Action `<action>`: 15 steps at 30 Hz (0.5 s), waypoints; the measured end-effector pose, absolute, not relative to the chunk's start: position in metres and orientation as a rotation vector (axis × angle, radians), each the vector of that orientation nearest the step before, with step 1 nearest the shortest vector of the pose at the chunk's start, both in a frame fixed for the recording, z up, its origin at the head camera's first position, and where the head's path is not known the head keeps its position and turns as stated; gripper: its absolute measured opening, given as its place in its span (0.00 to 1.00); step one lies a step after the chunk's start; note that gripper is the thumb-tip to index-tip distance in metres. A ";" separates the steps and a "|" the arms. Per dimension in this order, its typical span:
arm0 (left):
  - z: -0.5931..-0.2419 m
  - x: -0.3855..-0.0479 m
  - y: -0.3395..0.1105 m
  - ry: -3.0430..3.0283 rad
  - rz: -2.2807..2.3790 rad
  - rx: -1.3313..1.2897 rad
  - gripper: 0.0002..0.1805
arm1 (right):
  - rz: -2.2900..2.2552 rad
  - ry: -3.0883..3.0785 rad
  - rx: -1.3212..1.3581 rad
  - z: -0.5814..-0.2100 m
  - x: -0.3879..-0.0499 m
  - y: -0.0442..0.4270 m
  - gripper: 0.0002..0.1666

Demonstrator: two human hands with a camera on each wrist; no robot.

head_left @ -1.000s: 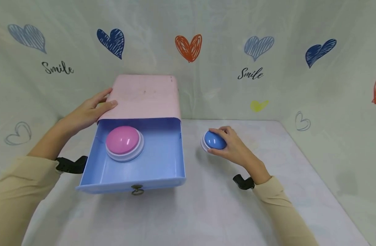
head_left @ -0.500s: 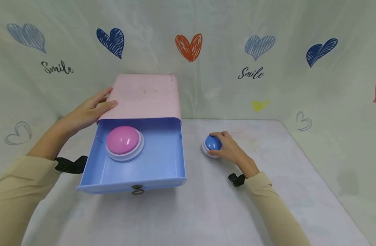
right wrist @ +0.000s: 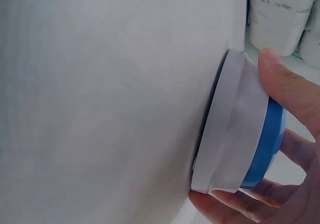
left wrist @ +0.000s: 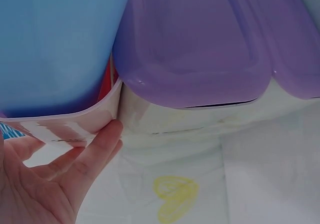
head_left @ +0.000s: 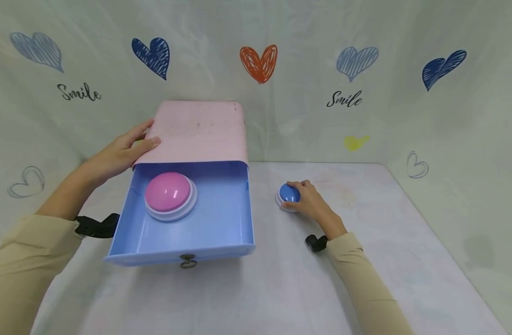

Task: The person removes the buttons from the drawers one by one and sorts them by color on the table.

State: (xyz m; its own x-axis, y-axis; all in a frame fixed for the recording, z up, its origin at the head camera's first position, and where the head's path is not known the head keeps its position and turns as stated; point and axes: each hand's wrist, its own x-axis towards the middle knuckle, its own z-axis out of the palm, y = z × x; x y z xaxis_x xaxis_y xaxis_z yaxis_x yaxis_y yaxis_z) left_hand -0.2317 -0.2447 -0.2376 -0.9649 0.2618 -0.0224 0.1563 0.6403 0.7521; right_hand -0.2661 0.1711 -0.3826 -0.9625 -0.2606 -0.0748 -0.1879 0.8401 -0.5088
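A pink drawer cabinet (head_left: 199, 132) stands at the back left, its blue drawer (head_left: 216, 223) pulled out. Inside, toward the left, sits a pink dome push button (head_left: 167, 191) on a white base. My left hand (head_left: 121, 151) rests against the cabinet's left side, thumb on the top; in the left wrist view its fairly straight fingers touch the pink housing. To the right of the drawer, my right hand (head_left: 312, 204) grips a blue dome push button (head_left: 289, 193) by its sides. The right wrist view shows the button's white base (right wrist: 232, 129) down at the white tabletop.
Purple drawers (left wrist: 195, 44) sit beneath the blue one, closed. A ring pull (head_left: 188, 261) hangs on the drawer's front. White tabletop (head_left: 281, 284) extends right and forward. A backdrop (head_left: 297, 125) printed with hearts and "Smile" hangs behind. White containers (right wrist: 282, 17) show in the right wrist view.
My right hand and the blue button have moved down slightly onto the tabletop, and the forearm has swung a little left. My left hand, the cabinet and the pink button stay put.
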 end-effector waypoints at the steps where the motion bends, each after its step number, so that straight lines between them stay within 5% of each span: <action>1: -0.238 -0.232 -0.245 2.730 1.228 0.349 0.38 | -0.775 2.875 -0.351 -0.383 -0.266 0.171 0.43; 15: -0.238 -0.233 -0.245 2.718 1.239 0.353 0.38 | -0.735 2.815 -0.327 -0.376 -0.264 0.170 0.43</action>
